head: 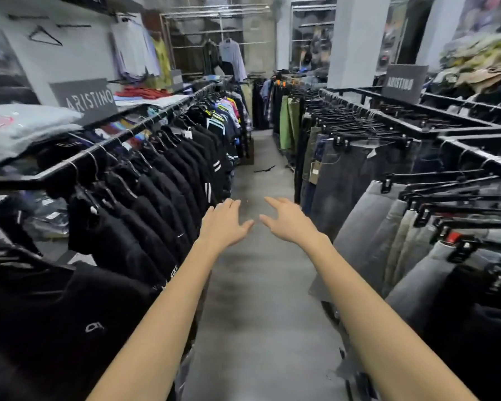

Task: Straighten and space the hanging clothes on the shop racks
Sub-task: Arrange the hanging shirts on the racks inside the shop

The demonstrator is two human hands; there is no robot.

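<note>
I stand in a shop aisle between two racks. On the left, a black rail (145, 124) carries a dense row of black shirts (156, 195) on hangers, with coloured shirts (229, 111) further back. On the right, a black rack (417, 130) holds grey and dark jeans (356, 180) clipped on hangers. My left hand (223, 224) and my right hand (287, 221) are stretched out over the aisle floor, fingers apart, holding nothing. The left hand is close to the black shirts but not touching them.
A black hanger (264, 169) lies on the grey floor (261, 285) further down the aisle. Folded clothes (18, 128) and an ARISTINO sign (87, 98) sit on the left shelf; a second sign (404, 82) stands on the right. More racks close the far end.
</note>
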